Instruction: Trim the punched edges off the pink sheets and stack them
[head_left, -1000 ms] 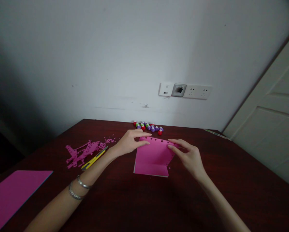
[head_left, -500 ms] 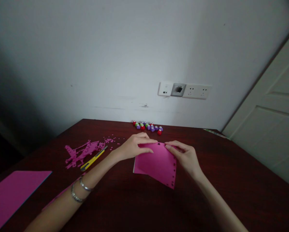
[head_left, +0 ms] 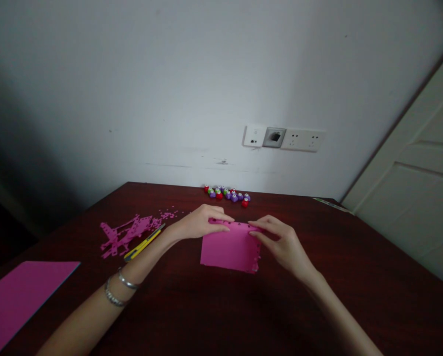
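Observation:
A small pink paper sheet (head_left: pixel 229 249) with punched holes along its edges lies in the middle of the dark red table (head_left: pixel 318 277). My left hand (head_left: pixel 197 225) pinches its far left corner, fingers closed on the paper. My right hand (head_left: pixel 281 242) grips its far right corner the same way. Both wrists rest low over the table, and two silver bangles circle my left wrist.
A yellow utility knife (head_left: pixel 143 243) lies left of my hands beside pink paper scraps (head_left: pixel 132 231). A larger pink sheet (head_left: pixel 21 296) sits at the near left edge. Several small coloured punches (head_left: pixel 227 194) stand by the wall. A white door (head_left: pixel 418 198) is at right.
The pink sheet was turned between my hands, its punched edge swinging round, and now it lies flatter and squarer to me. Both hands stayed on its far corners.

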